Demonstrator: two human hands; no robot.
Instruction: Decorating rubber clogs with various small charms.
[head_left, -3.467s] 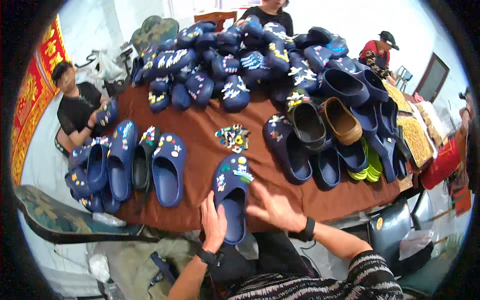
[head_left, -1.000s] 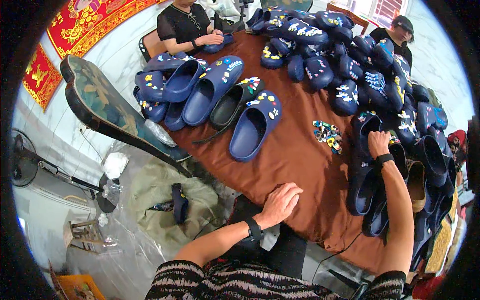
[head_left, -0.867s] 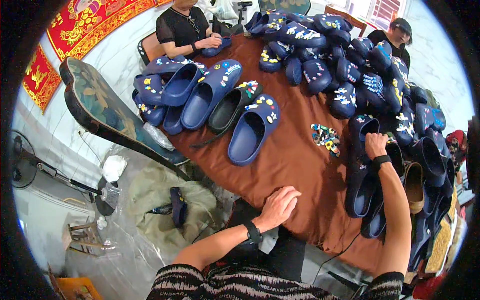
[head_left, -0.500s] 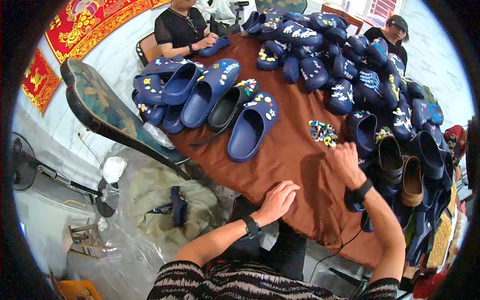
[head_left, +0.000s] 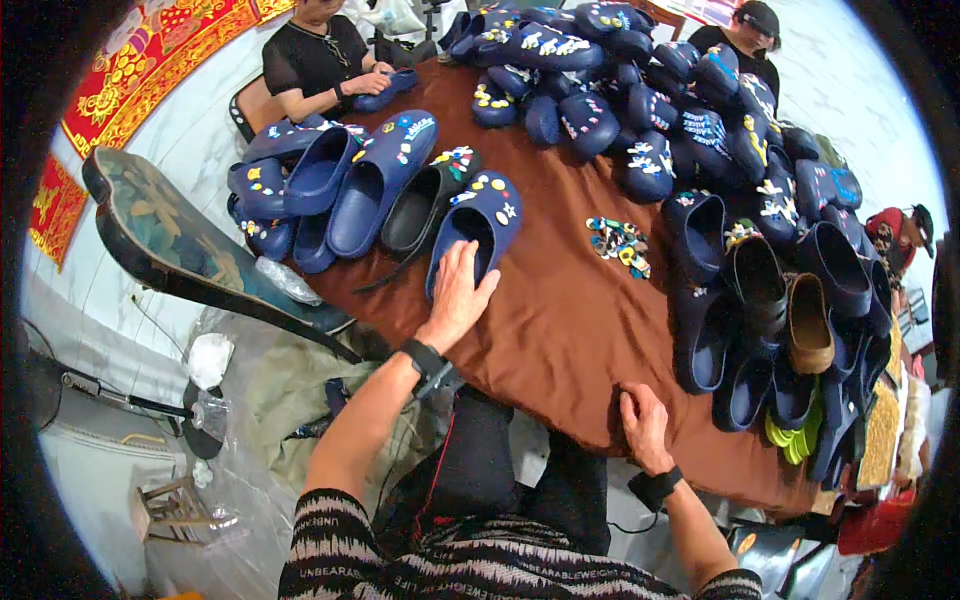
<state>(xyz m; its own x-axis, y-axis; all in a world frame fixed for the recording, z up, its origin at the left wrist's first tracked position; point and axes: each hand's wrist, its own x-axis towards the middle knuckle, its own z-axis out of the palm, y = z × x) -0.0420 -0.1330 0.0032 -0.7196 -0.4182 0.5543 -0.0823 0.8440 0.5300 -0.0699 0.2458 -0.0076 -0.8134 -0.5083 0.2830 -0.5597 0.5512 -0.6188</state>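
Note:
My left hand [head_left: 462, 295] reaches onto the heel end of a navy clog [head_left: 487, 215], its fingers stretched out over the foot opening and its thumb to the right. Small yellow and white charms decorate the clog's toe. At the table's front edge rests my right hand [head_left: 645, 425], fingers curled inward; whatever they hold, if anything, is hidden. A small pile of colourful shoe charms [head_left: 620, 247] lies on the brown cloth [head_left: 560, 330] beyond it. Left of the touched clog sits a black clog [head_left: 415, 210] with charms on its toe.
More navy clogs [head_left: 355, 200] stand at the left, and a large heap of decorated clogs [head_left: 600, 125] covers the far side. Undecorated clogs [head_left: 705, 335] and a brown one [head_left: 808, 325] line the right. Across the table, a person [head_left: 320, 70] handles a clog. A chair [head_left: 170, 230] stands left.
My left hand has moved forward and left from the table edge onto the navy clog. My right hand has drawn back from beside the charm pile to the front edge.

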